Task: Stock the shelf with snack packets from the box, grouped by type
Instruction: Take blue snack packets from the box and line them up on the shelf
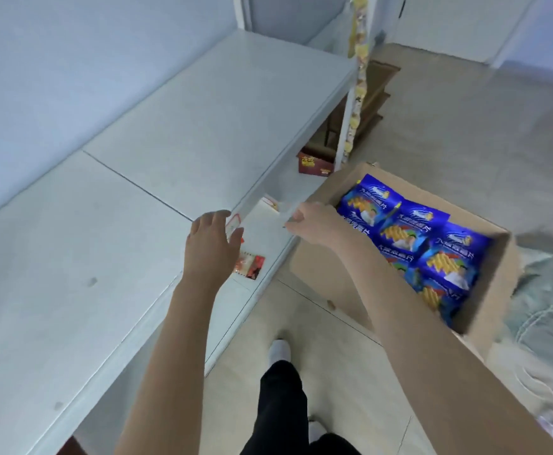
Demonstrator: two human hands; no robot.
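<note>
An open cardboard box (321,274) stands tilted on the floor at the right, filled with several blue snack packets (396,231) printed with yellow wavy chips. My right hand (317,224) is at the box's upper left corner, its fingers curled over the edge of the cardboard there. My left hand (214,241) hovers with straight fingers over the front edge of the white shelf (137,224), just above a red-framed price tag, and holds nothing. The top board of the shelf is bare.
A small red packet (248,266) lies on the lower shelf board under my left hand. A red carton (314,164) sits farther along that board. A strip of yellow snacks (358,77) hangs on the shelf post. Crumpled clear plastic (547,307) lies right of the box.
</note>
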